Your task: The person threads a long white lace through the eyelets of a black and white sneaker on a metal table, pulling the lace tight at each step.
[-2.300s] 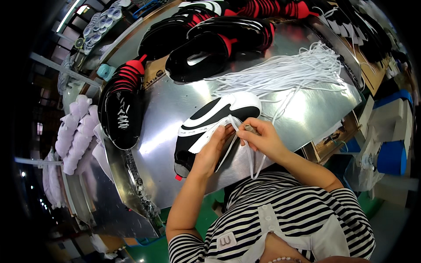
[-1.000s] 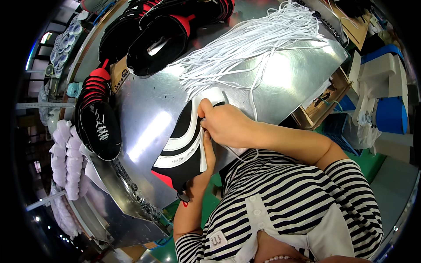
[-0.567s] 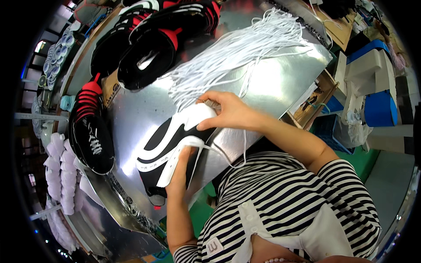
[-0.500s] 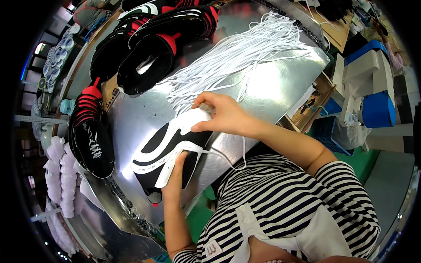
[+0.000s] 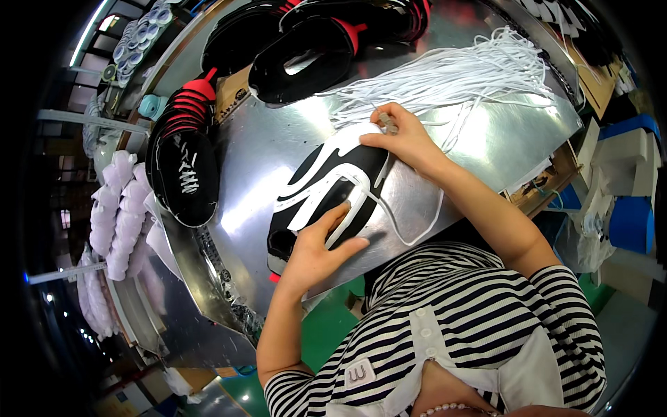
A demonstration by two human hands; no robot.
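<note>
A black-and-white shoe upper [image 5: 306, 182] lies at a slant on the metal tabletop, its toe pointing away from me. My left hand [image 5: 314, 251] grips its near side, fingers bent over the white eyelet edge and partly hidden, thumb sticking out to the right. At the white toe, my right hand [image 5: 406, 139] has its thumb against the upper and its fingers curled in. Something small and pale shows between those fingers, too small to name. From the eyelet edge a white shoelace [image 5: 397, 229] loops down across the metal and back up toward my right wrist.
A pile of white laces [image 5: 445, 76] spreads beyond my right hand. Several black uppers with red tabs lie at the back, among them a near one [image 5: 302, 62]. Another black-and-red upper [image 5: 184, 160] stands at the left. A blue-and-white machine [image 5: 629, 187] is at the right.
The view has shifted, so the table sits further right and higher. My left hand has changed its hold, its thumb now off the upper. My right fingers have curled beyond the toe.
</note>
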